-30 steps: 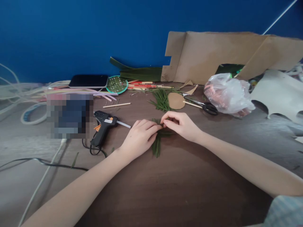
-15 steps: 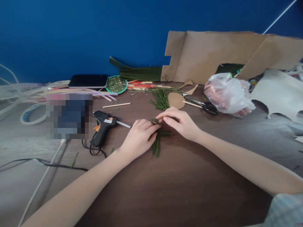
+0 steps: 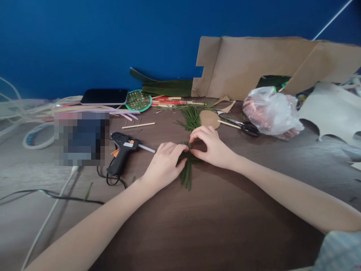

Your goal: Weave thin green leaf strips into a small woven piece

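Note:
A woven piece of green leaf strips lies on the brown table between my hands, its loose ends pointing toward me. My left hand grips it from the left, thumb and fingers closing at its edge. From the right, my right hand pinches a strip near the top with thumb and forefinger. The fingers cover part of the weave. Just beyond it lie a bundle of cut green strips and a round brown cardboard disc.
At left are a black glue gun with a glue stick, its cord, and a phone. Scissors, a plastic bag and a cardboard sheet stand at right. A wooden stick lies behind the glue gun.
My right hand's fingers have curled from a flatter reach into a pinch on the leaf strips. My left hand has shifted only slightly, its thumb and forefinger still on the weave.

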Demonstrator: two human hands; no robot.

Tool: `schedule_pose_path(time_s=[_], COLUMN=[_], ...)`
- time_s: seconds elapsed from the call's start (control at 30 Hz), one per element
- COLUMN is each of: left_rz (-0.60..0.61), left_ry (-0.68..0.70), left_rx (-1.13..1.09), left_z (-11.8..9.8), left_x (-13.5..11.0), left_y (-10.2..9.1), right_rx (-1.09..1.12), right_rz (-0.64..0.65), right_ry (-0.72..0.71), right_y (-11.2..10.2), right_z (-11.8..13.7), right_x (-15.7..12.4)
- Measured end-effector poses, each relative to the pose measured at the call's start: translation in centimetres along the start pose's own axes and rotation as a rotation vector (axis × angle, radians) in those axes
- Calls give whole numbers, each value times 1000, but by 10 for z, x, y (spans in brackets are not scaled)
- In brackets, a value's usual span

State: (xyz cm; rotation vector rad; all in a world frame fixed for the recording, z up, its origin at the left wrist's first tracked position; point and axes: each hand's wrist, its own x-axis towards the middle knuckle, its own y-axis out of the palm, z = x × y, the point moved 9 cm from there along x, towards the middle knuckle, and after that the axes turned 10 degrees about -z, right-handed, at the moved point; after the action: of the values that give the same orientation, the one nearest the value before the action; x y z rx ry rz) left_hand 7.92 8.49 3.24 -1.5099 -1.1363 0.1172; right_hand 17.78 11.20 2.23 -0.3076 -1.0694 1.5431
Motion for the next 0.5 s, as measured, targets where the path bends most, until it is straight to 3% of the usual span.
schedule_pose_path(time_s=[0.33,0.5], left_rz=[15,39], left_ry=[-12,-41], left_rx=[-8,-18], left_z=[2,3], left_x=[-1,0], left_y=[0,1], right_rx=[154,301], right_rz=[-7,9], right_ry=[-1,83], right_y=[-5,-3], right_z=[4,0], right_x=[1,-1])
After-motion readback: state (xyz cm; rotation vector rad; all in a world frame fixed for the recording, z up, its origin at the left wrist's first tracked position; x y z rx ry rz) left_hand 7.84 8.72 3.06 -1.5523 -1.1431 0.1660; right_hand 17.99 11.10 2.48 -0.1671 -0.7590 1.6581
